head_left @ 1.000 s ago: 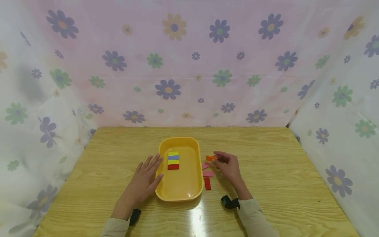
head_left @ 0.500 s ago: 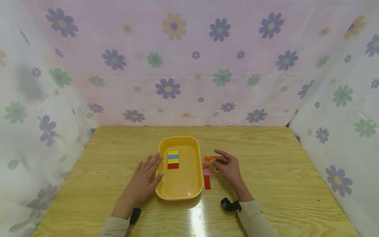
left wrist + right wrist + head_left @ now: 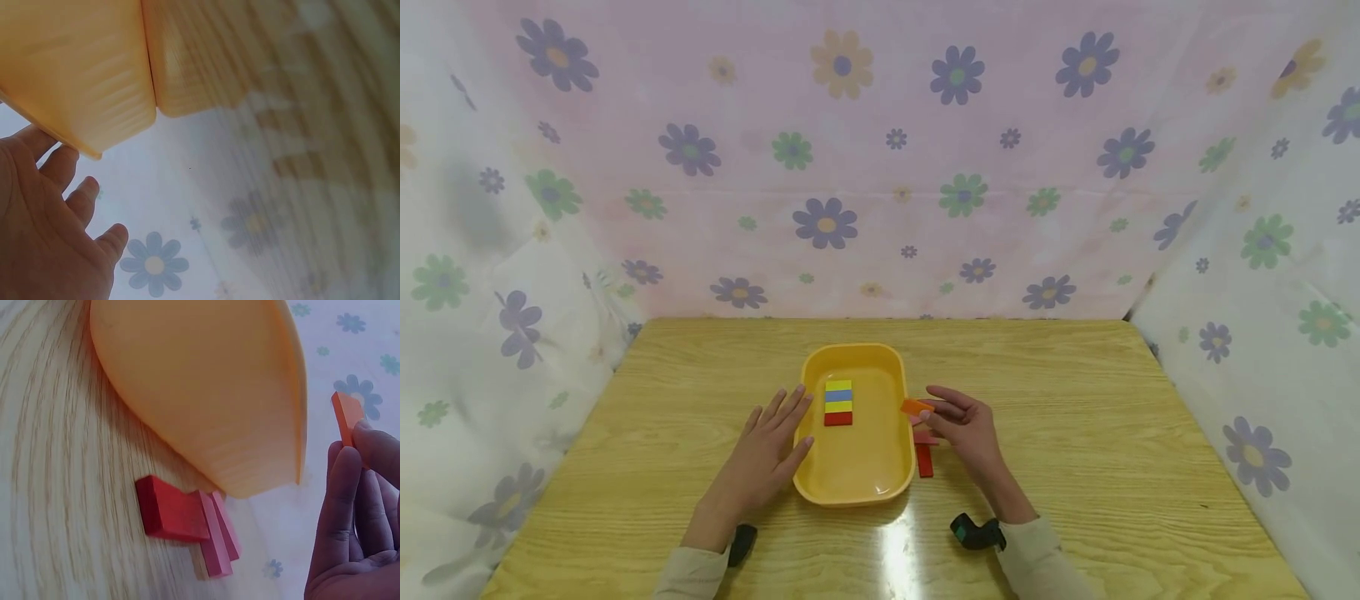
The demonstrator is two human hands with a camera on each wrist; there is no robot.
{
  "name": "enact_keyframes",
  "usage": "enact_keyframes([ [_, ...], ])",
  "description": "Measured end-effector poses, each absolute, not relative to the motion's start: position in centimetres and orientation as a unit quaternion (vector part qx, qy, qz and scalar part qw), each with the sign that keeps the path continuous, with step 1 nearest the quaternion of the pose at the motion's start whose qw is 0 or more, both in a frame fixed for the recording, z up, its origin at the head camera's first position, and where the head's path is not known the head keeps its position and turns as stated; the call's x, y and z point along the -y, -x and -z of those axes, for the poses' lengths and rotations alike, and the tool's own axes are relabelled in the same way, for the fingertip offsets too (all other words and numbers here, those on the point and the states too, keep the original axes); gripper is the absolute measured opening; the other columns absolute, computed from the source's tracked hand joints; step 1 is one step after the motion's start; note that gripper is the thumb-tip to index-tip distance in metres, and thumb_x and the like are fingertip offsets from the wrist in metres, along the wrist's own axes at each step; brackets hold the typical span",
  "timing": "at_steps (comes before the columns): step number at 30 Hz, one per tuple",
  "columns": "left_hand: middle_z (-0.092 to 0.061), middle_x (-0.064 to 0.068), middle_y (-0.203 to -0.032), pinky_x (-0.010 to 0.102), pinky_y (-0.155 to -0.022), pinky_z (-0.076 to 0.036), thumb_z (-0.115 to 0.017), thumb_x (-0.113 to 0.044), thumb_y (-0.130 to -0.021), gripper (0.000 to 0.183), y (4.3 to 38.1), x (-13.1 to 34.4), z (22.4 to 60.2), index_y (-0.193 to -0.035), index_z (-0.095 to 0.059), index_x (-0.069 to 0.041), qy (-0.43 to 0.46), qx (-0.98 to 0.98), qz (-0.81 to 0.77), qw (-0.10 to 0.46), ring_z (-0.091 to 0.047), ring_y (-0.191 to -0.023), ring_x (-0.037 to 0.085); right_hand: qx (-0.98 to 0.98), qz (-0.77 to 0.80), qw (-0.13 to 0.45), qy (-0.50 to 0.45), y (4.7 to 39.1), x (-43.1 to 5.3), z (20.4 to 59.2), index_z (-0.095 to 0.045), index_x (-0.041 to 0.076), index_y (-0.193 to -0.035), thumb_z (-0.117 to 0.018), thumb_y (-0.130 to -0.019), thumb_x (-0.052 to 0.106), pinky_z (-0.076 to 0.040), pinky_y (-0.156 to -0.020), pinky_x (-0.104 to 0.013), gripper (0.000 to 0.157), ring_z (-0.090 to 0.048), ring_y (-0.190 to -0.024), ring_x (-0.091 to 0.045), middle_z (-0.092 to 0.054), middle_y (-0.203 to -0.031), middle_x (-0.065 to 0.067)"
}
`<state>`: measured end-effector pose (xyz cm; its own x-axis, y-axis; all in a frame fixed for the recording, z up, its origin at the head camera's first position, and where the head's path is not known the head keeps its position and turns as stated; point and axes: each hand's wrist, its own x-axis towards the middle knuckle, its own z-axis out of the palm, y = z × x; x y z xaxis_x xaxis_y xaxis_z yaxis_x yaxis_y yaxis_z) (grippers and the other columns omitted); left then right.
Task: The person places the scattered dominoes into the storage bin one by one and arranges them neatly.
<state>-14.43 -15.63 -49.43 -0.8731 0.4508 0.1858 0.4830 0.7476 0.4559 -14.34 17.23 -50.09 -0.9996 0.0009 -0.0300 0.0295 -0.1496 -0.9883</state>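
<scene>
Head view: left of centre, the left hand (image 3: 756, 467), fingers straight and spread, rests on the tray (image 3: 857, 467), presumably steadying it; right of centre, the right hand (image 3: 967, 429) holds an orange block (image 3: 914, 407) near the tray's right side. Left wrist view: fingers apart, left. Right wrist view: fingers pinch one end, right, perhaps leaving the other free.

At lower left, a person's bare left-hand grip (image 3: 53, 219) has its upper fingers touching the rim (image 3: 90, 153) of a yellow-orange, ribbed plastic tray (image 3: 87, 62). To the right, a glossy wood-grain tabletop (image 3: 350, 125) mirrors the tray. White cloth (image 3: 162, 187) with blue-grey flowers fills the lower middle.
</scene>
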Motion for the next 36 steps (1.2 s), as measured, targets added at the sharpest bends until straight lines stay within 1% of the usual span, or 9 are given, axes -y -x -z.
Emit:
enact_keyframes([
  [2, -0.026, 0.006, -0.168, 0.069, -0.12, -0.014, -0.053, -0.035, -0.106, 0.062, 14.4, 15.6, 49.4, -0.16, -0.034, -0.011, 0.251, 0.934, 0.253, 0.032, -0.02, -0.155, 0.039, -0.643, 0.766, 0.015, -0.004, 14.2, -17.0, 50.0, -0.061, -0.006, -0.133, -0.073, -0.092, 0.001, -0.063, -0.076, -0.043, 0.044, -0.077, -0.089, -0.024, -0.078, -0.105, -0.004],
  [4, -0.025, 0.006, -0.168, 0.069, -0.12, -0.013, -0.051, -0.037, -0.107, 0.062, 14.4, 15.6, 49.4, -0.16, -0.033, -0.011, 0.25, 0.934, 0.252, 0.03, -0.02, -0.155, 0.038, -0.638, 0.769, 0.019, 0.003, 14.2, -16.7, 50.0, -0.062, -0.006, -0.133, -0.073, -0.092, 0.001, -0.063, -0.077, -0.044, 0.043, -0.076, -0.089, -0.024, -0.078, -0.106, -0.005],
  [8, -0.024, 0.005, -0.169, 0.069, -0.12, -0.012, -0.049, -0.039, -0.107, 0.062, 14.5, 15.7, 49.4, -0.161, -0.032, -0.012, 0.249, 0.935, 0.252, 0.026, -0.019, -0.156, 0.038, -0.642, 0.766, 0.024, 0.011, 14.1, -16.2, 49.8, -0.059, -0.009, -0.135, -0.072, -0.093, 0.003, -0.063, -0.076, -0.036, 0.046, -0.076, -0.089, -0.016, -0.077, -0.109, -0.004],
  [13, -0.025, 0.006, -0.168, 0.07, -0.12, -0.013, -0.052, -0.036, -0.106, 0.062, 14.5, 15.7, 49.4, -0.161, -0.032, -0.012, 0.249, 0.934, 0.254, 0.028, -0.019, -0.155, 0.038, -0.645, 0.764, 0.028, 0.012, 14.0, -15.2, 49.5, -0.058, -0.008, -0.137, -0.072, -0.093, 0.003, -0.062, -0.071, -0.026, 0.047, -0.075, -0.087, -0.015, -0.077, -0.108, -0.003],
  [16, -0.025, 0.006, -0.168, 0.07, -0.12, -0.013, -0.053, -0.034, -0.106, 0.063, 14.5, 15.6, 49.4, -0.161, -0.032, -0.012, 0.248, 0.934, 0.254, 0.027, -0.019, -0.155, 0.038, -0.648, 0.761, 0.028, 0.022, 14.1, -14.4, 49.3, -0.058, -0.008, -0.137, -0.073, -0.092, 0.001, -0.061, -0.069, -0.024, 0.047, -0.074, -0.084, -0.015, -0.077, -0.109, -0.007],
  [23, -0.024, 0.006, -0.169, 0.068, -0.121, -0.012, -0.052, -0.036, -0.107, 0.063, 14.5, 15.6, 49.3, -0.161, -0.031, -0.012, 0.247, 0.936, 0.249, 0.021, -0.019, -0.156, 0.038, -0.672, 0.739, 0.026, 0.036, 14.3, -12.6, 48.6, -0.063, -0.005, -0.132, -0.076, -0.09, 0.002, -0.061, -0.067, -0.026, 0.044, -0.075, -0.084, -0.013, -0.075, -0.112, -0.018],
  [29, -0.025, 0.005, -0.168, 0.068, -0.12, -0.014, -0.054, -0.033, -0.106, 0.063, 14.5, 15.5, 49.2, -0.161, -0.032, -0.013, 0.246, 0.937, 0.247, 0.021, -0.021, -0.155, 0.039, -0.672, 0.74, 0.004, 0.034, 14.6, -11.2, 48.0, -0.069, -0.003, -0.124, -0.078, -0.087, 0.001, -0.062, -0.064, -0.027, 0.038, -0.076, -0.082, -0.014, -0.076, -0.108, -0.019],
  [33, -0.025, 0.006, -0.168, 0.069, -0.12, -0.014, -0.053, -0.034, -0.106, 0.062, 14.5, 15.5, 49.2, -0.161, -0.032, -0.013, 0.247, 0.937, 0.247, 0.021, -0.02, -0.155, 0.039, -0.668, 0.744, -0.01, 0.036, 14.9, -10.4, 47.5, -0.071, -0.001, -0.119, -0.079, -0.086, 0.0, -0.061, -0.063, -0.028, 0.034, -0.076, -0.081, -0.014, -0.077, -0.106, -0.019],
  [36, -0.025, 0.006, -0.168, 0.069, -0.12, -0.013, -0.053, -0.034, -0.106, 0.062, 14.5, 15.5, 49.2, -0.16, -0.033, -0.012, 0.247, 0.937, 0.246, 0.022, -0.02, -0.155, 0.038, -0.677, 0.735, -0.022, 0.04, 15.3, -9.7, 46.7, -0.073, -0.001, -0.116, -0.079, -0.086, 0.002, -0.061, -0.062, -0.028, 0.03, -0.076, -0.08, -0.016, -0.077, -0.104, -0.019],
])
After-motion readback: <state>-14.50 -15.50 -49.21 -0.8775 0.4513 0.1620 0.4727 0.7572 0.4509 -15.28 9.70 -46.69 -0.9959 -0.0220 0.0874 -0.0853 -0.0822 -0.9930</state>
